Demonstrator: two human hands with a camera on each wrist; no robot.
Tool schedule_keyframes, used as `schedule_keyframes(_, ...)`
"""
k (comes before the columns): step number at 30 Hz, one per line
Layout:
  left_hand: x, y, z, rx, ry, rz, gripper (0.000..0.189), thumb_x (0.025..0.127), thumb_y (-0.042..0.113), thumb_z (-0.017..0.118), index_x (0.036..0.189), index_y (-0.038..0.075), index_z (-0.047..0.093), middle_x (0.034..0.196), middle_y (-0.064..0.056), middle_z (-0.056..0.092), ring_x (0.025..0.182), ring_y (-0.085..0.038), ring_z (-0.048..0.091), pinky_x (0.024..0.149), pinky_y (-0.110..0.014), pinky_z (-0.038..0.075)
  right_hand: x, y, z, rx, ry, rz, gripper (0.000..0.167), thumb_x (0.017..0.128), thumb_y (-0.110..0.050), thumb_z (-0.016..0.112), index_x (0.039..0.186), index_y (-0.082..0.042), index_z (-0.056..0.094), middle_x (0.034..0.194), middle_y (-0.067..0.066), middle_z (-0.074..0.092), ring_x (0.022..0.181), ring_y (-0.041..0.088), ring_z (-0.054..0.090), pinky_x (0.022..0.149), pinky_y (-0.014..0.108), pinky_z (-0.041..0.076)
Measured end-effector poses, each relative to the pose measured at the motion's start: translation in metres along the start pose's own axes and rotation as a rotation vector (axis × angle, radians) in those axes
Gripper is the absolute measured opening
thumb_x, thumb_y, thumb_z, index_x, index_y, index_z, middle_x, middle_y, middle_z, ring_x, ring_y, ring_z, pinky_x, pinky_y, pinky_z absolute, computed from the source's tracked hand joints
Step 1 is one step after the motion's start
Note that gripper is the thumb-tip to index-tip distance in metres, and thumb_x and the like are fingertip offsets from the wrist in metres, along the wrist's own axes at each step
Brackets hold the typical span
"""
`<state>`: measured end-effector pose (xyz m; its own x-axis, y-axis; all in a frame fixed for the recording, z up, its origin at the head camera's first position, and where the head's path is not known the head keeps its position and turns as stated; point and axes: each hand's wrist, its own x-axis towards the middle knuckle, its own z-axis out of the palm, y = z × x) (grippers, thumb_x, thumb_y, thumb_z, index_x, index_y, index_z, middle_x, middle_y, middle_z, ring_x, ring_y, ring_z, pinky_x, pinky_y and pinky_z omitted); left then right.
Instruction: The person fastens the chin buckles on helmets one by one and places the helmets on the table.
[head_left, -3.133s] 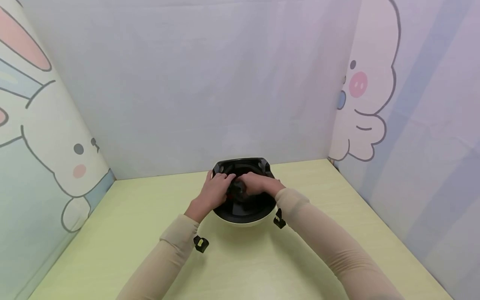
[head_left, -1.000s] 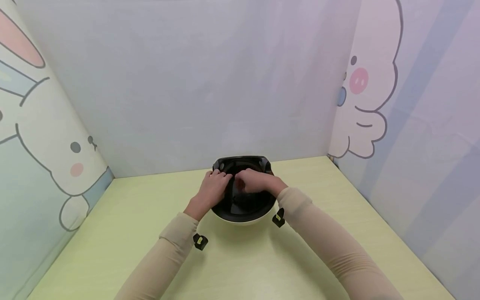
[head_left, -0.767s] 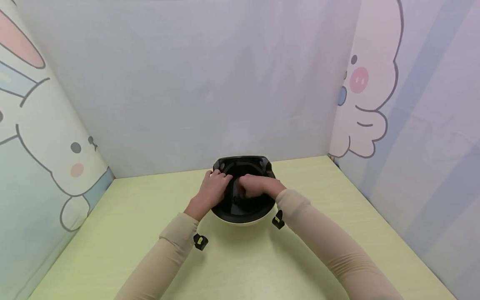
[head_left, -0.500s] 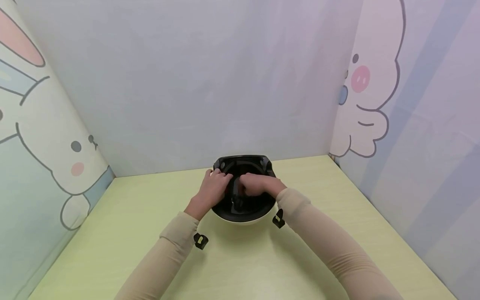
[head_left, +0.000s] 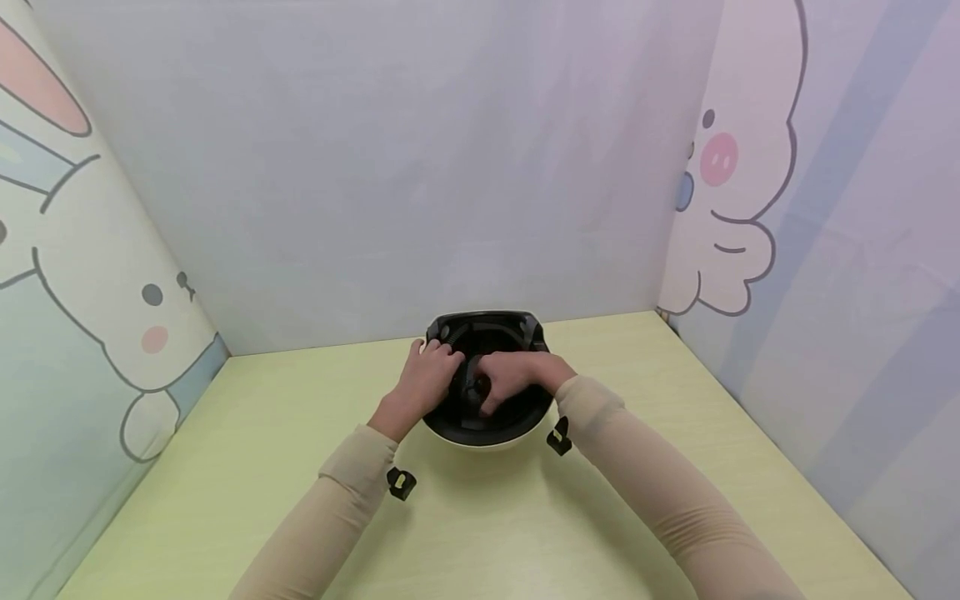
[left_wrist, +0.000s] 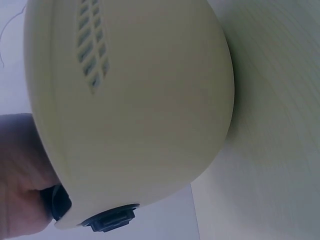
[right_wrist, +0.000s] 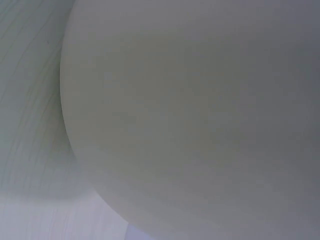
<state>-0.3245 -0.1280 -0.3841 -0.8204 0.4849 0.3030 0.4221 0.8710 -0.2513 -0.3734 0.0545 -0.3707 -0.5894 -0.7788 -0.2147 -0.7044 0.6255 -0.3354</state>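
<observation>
A cream helmet [head_left: 486,440] lies upside down on the pale green table [head_left: 225,483], its black lining facing up. Both hands reach into it. My left hand [head_left: 426,382] curls over the helmet's left rim, fingers inside. My right hand [head_left: 517,377] grips a black strap [head_left: 469,390] in the middle of the lining. The left wrist view shows the cream helmet shell [left_wrist: 150,100] with a vent slot, and part of the left hand [left_wrist: 20,200] at its rim. In the right wrist view the cream helmet shell [right_wrist: 200,115] fills the frame; the right hand is not visible there.
Cartoon-printed wall panels close the table in: a rabbit panel [head_left: 90,275] on the left, a plain back wall [head_left: 420,167], a pink figure panel [head_left: 750,192] on the right. Small black clips [head_left: 401,483] hang at both sleeves.
Both hands have stayed inside the helmet. The right hand has worked the black strap and dropped slightly lower over it; the left hand has kept its place at the rim.
</observation>
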Motion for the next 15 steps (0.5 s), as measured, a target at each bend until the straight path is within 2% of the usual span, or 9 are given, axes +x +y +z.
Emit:
schedule_keyframes(8, -0.0019, -0.0012, 0.0001, -0.008, 0.012, 0.005, 0.02, 0.09, 0.008, 0.074, 0.11, 0.011, 0.07, 0.105, -0.012, 0.068, 0.103, -0.033, 0.058, 0.097, -0.057, 0.042, -0.0003, -0.0009, 0.0024, 0.001, 0.04, -0.002, 0.057, 0.076, -0.013, 0.085, 0.125, -0.01, 0.056, 0.111, 0.001, 0.062, 0.095, 0.014, 0.057, 0.088, 0.03, 0.048)
schedule_keyframes(11, -0.0027, -0.0014, 0.0001, 0.002, 0.018, 0.017, 0.02, 0.089, 0.009, 0.074, 0.109, 0.011, 0.07, 0.103, -0.01, 0.069, 0.099, -0.032, 0.059, 0.092, -0.054, 0.044, -0.0002, -0.0017, 0.0022, -0.005, 0.043, -0.018, 0.056, 0.077, -0.012, 0.084, 0.126, -0.009, 0.057, 0.114, 0.001, 0.062, 0.096, 0.014, 0.057, 0.089, 0.031, 0.047)
schedule_keyframes(15, -0.0038, -0.0019, 0.0012, 0.006, 0.043, 0.045, 0.019, 0.088, 0.007, 0.074, 0.106, 0.012, 0.07, 0.099, -0.008, 0.07, 0.092, -0.03, 0.057, 0.081, -0.049, 0.045, -0.0003, -0.0025, 0.0006, -0.017, 0.048, -0.054, 0.046, 0.077, -0.011, 0.083, 0.12, -0.011, 0.067, 0.108, -0.002, 0.065, 0.092, 0.014, 0.057, 0.087, 0.031, 0.048)
